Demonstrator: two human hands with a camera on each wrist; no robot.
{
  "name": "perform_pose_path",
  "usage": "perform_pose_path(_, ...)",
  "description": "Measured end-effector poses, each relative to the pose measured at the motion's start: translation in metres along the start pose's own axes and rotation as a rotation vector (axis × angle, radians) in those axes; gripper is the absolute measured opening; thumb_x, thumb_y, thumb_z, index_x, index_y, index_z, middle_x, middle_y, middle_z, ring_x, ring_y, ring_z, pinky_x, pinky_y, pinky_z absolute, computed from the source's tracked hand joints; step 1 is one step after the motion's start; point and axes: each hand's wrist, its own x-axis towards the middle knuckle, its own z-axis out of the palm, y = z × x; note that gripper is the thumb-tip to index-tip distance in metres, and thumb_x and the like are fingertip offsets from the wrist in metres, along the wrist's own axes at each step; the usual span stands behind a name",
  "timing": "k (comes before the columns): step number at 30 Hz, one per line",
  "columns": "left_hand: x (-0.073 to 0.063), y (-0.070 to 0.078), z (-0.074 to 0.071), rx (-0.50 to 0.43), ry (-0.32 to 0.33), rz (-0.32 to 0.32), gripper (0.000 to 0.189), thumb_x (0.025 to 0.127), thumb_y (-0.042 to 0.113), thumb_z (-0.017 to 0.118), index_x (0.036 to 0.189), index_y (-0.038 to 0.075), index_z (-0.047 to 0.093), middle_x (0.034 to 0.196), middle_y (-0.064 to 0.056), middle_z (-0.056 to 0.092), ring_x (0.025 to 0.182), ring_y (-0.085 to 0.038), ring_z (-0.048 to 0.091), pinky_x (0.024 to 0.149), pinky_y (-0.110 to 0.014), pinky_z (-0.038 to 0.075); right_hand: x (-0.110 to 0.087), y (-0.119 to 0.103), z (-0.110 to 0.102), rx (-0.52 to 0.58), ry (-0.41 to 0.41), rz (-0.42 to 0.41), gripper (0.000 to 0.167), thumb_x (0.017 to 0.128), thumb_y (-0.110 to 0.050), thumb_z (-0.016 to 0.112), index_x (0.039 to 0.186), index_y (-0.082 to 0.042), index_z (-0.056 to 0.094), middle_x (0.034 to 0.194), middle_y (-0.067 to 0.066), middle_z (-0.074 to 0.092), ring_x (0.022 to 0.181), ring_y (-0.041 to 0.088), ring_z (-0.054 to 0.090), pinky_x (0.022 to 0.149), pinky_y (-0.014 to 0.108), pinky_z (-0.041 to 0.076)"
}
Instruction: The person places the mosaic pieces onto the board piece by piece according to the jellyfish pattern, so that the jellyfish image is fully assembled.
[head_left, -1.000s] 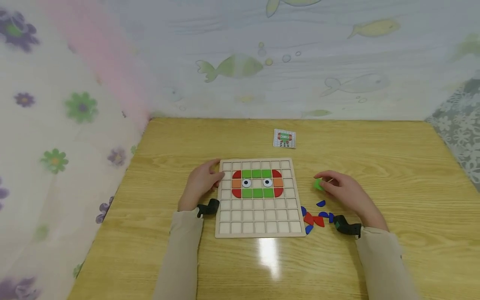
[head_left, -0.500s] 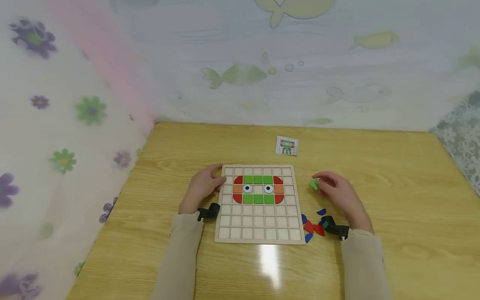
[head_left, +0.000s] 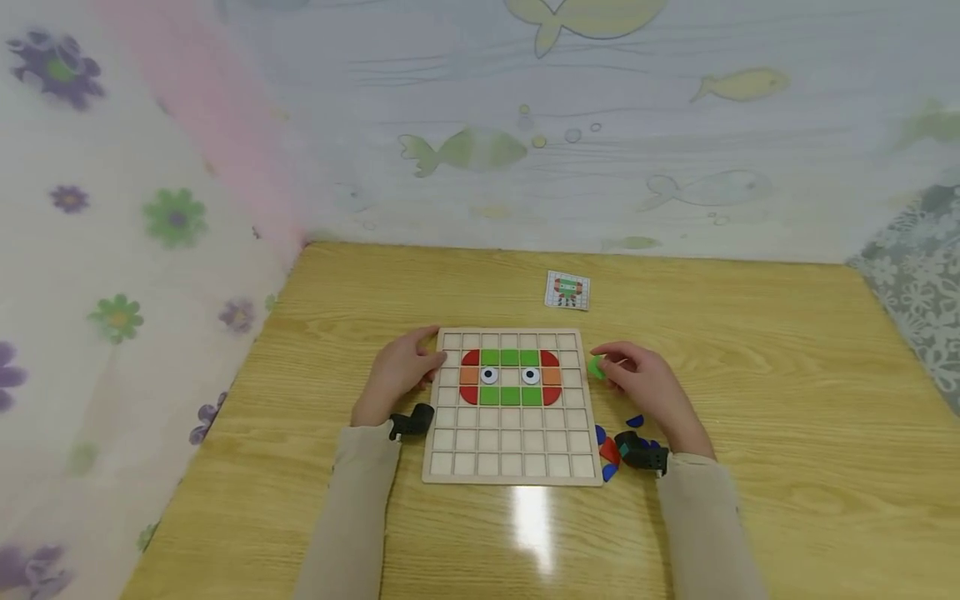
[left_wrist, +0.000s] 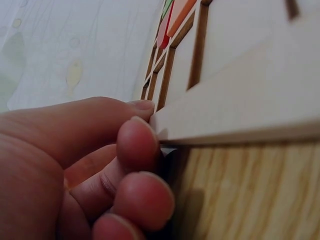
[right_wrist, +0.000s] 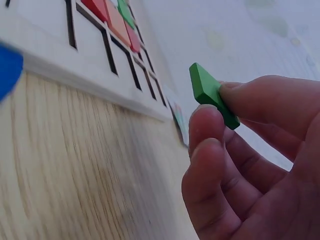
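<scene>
A wooden grid board lies on the table, with red, orange and green tiles and two eye discs set in its upper cells. At its left edge my left hand grips the board, thumb on the rim and fingers curled against the side. My right hand pinches a green square tile between thumb and fingers. That tile is held tilted above the table, just off the board's right edge. The cell between the eye discs holds no tile.
Loose blue half-round pieces and red pieces lie by the board's lower right side, partly hidden under the right wrist camera. Behind the board lies a picture card. A patterned wall borders the table's back edge.
My right hand has moved left with the green tile, from out over the table to the board's right edge. My left hand stays at the board's left edge. The head view has shifted slightly.
</scene>
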Motion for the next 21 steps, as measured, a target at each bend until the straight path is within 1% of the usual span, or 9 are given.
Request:
perform_pose_path(3, 0.001, -0.001, 0.002, -0.009, -0.004, -0.003, 0.054, 0.086, 0.029, 0.056, 0.136, 0.022, 0.038, 0.061, -0.001, 0.06, 0.048, -0.016, 0.055, 0.051, -0.03, 0.045, 0.001, -0.003, 0.006, -0.01, -0.024, -0.016, 0.029, 0.089, -0.033, 0.053, 0.113, -0.017, 0.059, 0.089, 0.006, 0.057, 0.071, 0.025, 0.053, 0.059, 0.034, 0.045)
perform_pose_path(7, 0.001, 0.0, 0.003, -0.015, -0.008, -0.006, 0.054, 0.086, 0.029, 0.057, 0.136, 0.022, 0.038, 0.061, -0.001, 0.06, 0.048, -0.016, 0.055, 0.05, -0.03, 0.045, 0.002, -0.006, 0.015, -0.028, -0.045, -0.034, 0.028, 0.089, -0.033, 0.053, 0.113, -0.019, 0.06, 0.088, 0.005, 0.059, 0.07, 0.024, 0.053, 0.058, 0.034, 0.045)
perform_pose_path(13, 0.001, 0.002, 0.001, -0.002, -0.008, -0.015, 0.055, 0.085, 0.029, 0.057, 0.136, 0.021, 0.038, 0.061, -0.002, 0.059, 0.048, -0.016, 0.055, 0.048, -0.03, 0.043, 0.003, -0.014, 0.029, -0.058, -0.07, -0.093, 0.023, 0.09, -0.025, 0.054, 0.11, -0.018, 0.062, 0.087, 0.003, 0.059, 0.068, 0.021, 0.054, 0.062, 0.034, 0.045)
perform_pose_path(18, 0.0, 0.004, -0.003, 0.022, -0.006, -0.015, 0.055, 0.086, 0.029, 0.057, 0.136, 0.021, 0.037, 0.061, -0.002, 0.059, 0.048, -0.016, 0.055, 0.048, -0.029, 0.042, 0.005, -0.023, 0.035, -0.065, -0.098, -0.087, 0.021, 0.088, -0.025, 0.056, 0.108, -0.021, 0.062, 0.084, 0.002, 0.06, 0.072, 0.019, 0.055, 0.066, 0.033, 0.044)
perform_pose_path(21, 0.001, 0.006, -0.001, 0.032, -0.012, -0.004, 0.055, 0.086, 0.03, 0.056, 0.137, 0.02, 0.036, 0.062, -0.002, 0.058, 0.049, -0.016, 0.055, 0.049, -0.029, 0.042, 0.004, -0.026, 0.036, -0.069, -0.099, -0.079, 0.02, 0.086, -0.026, 0.059, 0.105, -0.021, 0.062, 0.089, -0.001, 0.061, 0.076, 0.016, 0.055, 0.07, 0.033, 0.044)
